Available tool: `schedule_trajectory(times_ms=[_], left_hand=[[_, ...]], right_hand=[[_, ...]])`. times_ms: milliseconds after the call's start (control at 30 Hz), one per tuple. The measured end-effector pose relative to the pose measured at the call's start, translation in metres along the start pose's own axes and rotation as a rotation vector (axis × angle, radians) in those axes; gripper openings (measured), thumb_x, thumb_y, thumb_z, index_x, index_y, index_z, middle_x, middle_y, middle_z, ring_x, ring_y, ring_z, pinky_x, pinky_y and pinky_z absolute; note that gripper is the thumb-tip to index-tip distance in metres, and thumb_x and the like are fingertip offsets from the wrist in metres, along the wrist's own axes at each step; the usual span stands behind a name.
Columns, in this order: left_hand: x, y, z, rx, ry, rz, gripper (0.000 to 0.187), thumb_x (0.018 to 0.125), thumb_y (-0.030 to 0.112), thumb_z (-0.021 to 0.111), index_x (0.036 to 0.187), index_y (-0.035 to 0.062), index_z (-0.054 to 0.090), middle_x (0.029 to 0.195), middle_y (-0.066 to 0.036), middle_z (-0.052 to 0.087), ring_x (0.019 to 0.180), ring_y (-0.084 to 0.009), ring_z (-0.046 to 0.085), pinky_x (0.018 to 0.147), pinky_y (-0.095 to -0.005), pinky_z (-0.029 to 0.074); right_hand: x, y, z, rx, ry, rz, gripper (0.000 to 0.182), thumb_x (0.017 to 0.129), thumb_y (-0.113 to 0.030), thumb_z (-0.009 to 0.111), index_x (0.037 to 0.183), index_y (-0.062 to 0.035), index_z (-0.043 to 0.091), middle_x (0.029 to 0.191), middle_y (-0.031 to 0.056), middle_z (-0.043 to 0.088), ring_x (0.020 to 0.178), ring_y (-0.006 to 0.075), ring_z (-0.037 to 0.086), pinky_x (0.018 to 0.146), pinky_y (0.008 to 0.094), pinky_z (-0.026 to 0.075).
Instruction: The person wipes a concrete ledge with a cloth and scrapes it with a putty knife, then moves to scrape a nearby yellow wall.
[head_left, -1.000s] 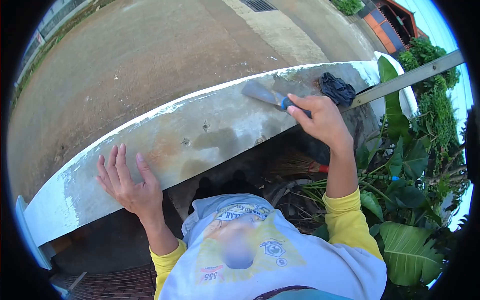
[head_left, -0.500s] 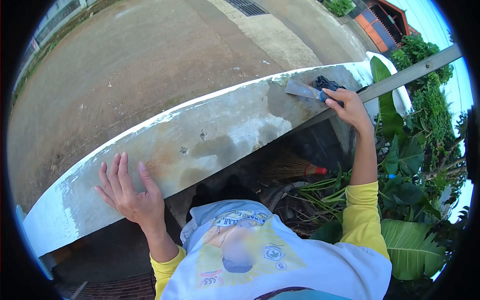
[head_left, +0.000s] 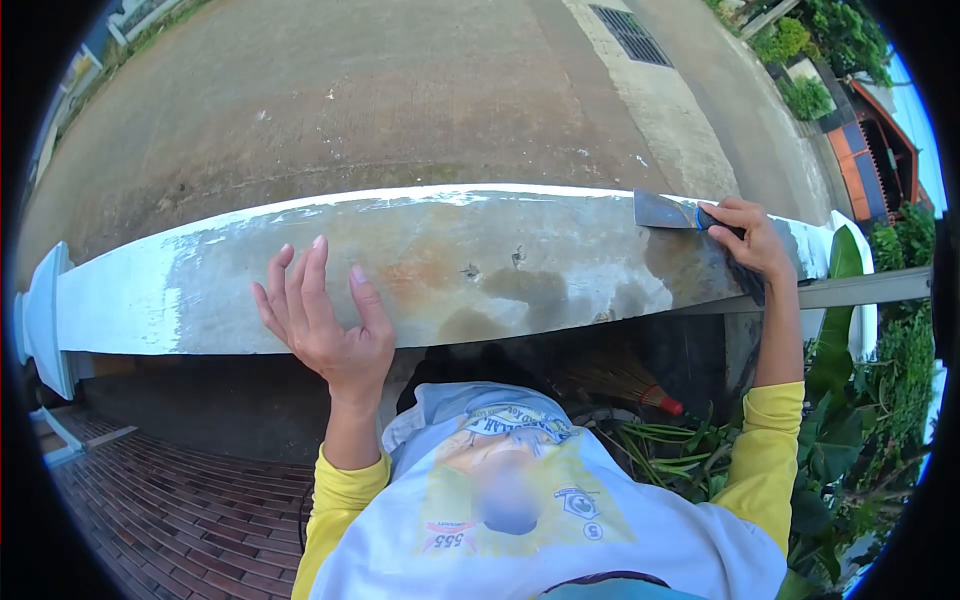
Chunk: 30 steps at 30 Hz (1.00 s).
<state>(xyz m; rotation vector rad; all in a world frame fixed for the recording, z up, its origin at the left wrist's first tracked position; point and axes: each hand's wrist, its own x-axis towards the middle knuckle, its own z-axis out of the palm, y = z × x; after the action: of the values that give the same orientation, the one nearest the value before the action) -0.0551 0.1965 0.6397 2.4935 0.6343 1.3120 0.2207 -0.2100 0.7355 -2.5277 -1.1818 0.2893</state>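
Observation:
My right hand point(head_left: 752, 238) grips the dark handle of a putty knife point(head_left: 664, 211) near the right end of the wall top. The knife's broad metal blade points left and lies at the far edge of the wall, by the white paint strip. A crumpled black thing, perhaps a plastic bag point(head_left: 746, 281), shows under my right wrist. My left hand point(head_left: 330, 325) is over the near left part of the wall, fingers spread and holding nothing. The wall top point(head_left: 420, 240) is bare grey with damp dark patches, and white paint covers its left end.
A grey metal bar point(head_left: 870, 287) meets the wall at the right. Below the near edge lie a broom point(head_left: 640, 385) and green plants point(head_left: 830, 440). Brown tiles point(head_left: 180, 510) cover the ground at lower left. Beyond the wall runs a road point(head_left: 450, 110) with a drain grate point(head_left: 630, 35).
My view has turned, so the wall now runs nearly level across it. The putty knife has moved to the wall's far edge, away from the black thing. My left hand stays spread.

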Motion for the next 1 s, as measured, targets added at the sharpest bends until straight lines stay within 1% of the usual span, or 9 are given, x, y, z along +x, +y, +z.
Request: schedule_trajectory(times_ms=[133, 267, 433, 500, 667, 800, 833, 900, 1000], left_hand=[[-0.008, -0.007, 0.001, -0.026, 0.104, 0.074, 0.039, 0.085, 0.003, 0.063, 0.124, 0.0034, 0.064, 0.120, -0.009, 0.069, 0.125, -0.0349, 0.057, 0.117, -0.0519, 0.028], [-0.008, -0.008, -0.004, -0.062, 0.151, 0.073, 0.038, 0.084, 0.001, 0.062, 0.123, 0.0018, 0.064, 0.115, -0.010, 0.068, 0.122, -0.0371, 0.057, 0.114, -0.0523, 0.031], [-0.016, -0.017, -0.001, -0.148, 0.274, 0.148, 0.037, 0.083, -0.001, 0.060, 0.120, 0.0042, 0.061, 0.109, -0.010, 0.068, 0.115, -0.0360, 0.058, 0.112, -0.0558, 0.033], [-0.017, -0.013, -0.004, -0.149, 0.258, 0.148, 0.037, 0.083, -0.001, 0.059, 0.119, 0.0082, 0.061, 0.104, -0.008, 0.069, 0.111, -0.0331, 0.060, 0.112, -0.0556, 0.032], [-0.019, -0.015, 0.000, -0.175, 0.327, 0.130, 0.035, 0.083, 0.001, 0.059, 0.116, 0.0110, 0.061, 0.101, -0.006, 0.068, 0.108, -0.0311, 0.059, 0.112, -0.0545, 0.030], [-0.024, -0.025, -0.009, -0.174, 0.375, 0.186, 0.041, 0.082, 0.001, 0.060, 0.122, 0.0121, 0.057, 0.117, -0.010, 0.062, 0.122, -0.0369, 0.050, 0.112, -0.0586, 0.028], [-0.028, -0.029, -0.014, -0.175, 0.366, 0.184, 0.047, 0.083, 0.003, 0.061, 0.128, 0.0113, 0.052, 0.134, -0.015, 0.052, 0.131, -0.0400, 0.040, 0.114, -0.0605, 0.024], [-0.039, -0.051, -0.020, -0.146, 0.474, 0.050, 0.053, 0.085, 0.004, 0.060, 0.135, 0.0072, 0.046, 0.143, -0.019, 0.041, 0.137, -0.0400, 0.032, 0.117, -0.0584, 0.020], [-0.059, -0.093, -0.030, -0.042, 0.443, -0.313, 0.079, 0.094, 0.019, 0.063, 0.156, -0.0044, 0.021, 0.161, -0.027, 0.021, 0.150, -0.0439, 0.017, 0.122, -0.0521, 0.013]], right_hand=[[0.069, -0.084, 0.048, 0.004, -0.026, -0.319, 0.032, 0.086, -0.012, 0.073, 0.118, -0.0086, 0.073, 0.083, 0.0133, 0.064, 0.077, 0.0333, 0.062, 0.068, 0.0414, 0.048], [0.119, -0.176, 0.090, -0.049, -0.032, -0.405, 0.032, 0.087, -0.017, 0.072, 0.118, -0.0114, 0.073, 0.082, 0.0130, 0.063, 0.076, 0.0344, 0.063, 0.066, 0.0441, 0.047], [0.101, -0.096, 0.000, -0.045, -0.229, -0.244, 0.037, 0.078, -0.013, 0.078, 0.115, -0.0061, 0.075, 0.072, 0.0157, 0.060, 0.065, 0.0325, 0.058, 0.061, 0.0401, 0.044], [0.096, -0.078, 0.000, 0.024, -0.196, -0.261, 0.037, 0.078, -0.010, 0.077, 0.115, -0.0051, 0.075, 0.072, 0.0146, 0.058, 0.064, 0.0315, 0.057, 0.061, 0.0386, 0.044], [0.147, -0.212, 0.090, -0.039, -0.074, -0.397, 0.033, 0.086, -0.015, 0.072, 0.117, -0.0057, 0.073, 0.075, 0.0150, 0.062, 0.068, 0.0341, 0.061, 0.062, 0.0415, 0.047], [0.171, -0.298, 0.138, -0.074, 0.003, -0.512, 0.030, 0.092, -0.025, 0.066, 0.116, -0.0072, 0.072, 0.078, 0.0150, 0.064, 0.073, 0.0362, 0.063, 0.066, 0.0442, 0.050], [0.171, -0.305, 0.141, -0.087, 0.008, -0.525, 0.030, 0.093, -0.027, 0.065, 0.115, -0.0074, 0.072, 0.078, 0.0149, 0.064, 0.073, 0.0364, 0.064, 0.067, 0.0445, 0.050], [0.152, -0.289, 0.108, -0.083, -0.117, -0.508, 0.032, 0.090, -0.022, 0.069, 0.116, -0.0044, 0.072, 0.080, 0.0158, 0.065, 0.073, 0.0367, 0.064, 0.066, 0.0448, 0.050], [0.118, -0.217, 0.047, -0.039, -0.244, -0.397, 0.035, 0.080, -0.014, 0.076, 0.113, 0.0001, 0.074, 0.075, 0.0171, 0.064, 0.062, 0.0323, 0.060, 0.058, 0.0404, 0.046]])
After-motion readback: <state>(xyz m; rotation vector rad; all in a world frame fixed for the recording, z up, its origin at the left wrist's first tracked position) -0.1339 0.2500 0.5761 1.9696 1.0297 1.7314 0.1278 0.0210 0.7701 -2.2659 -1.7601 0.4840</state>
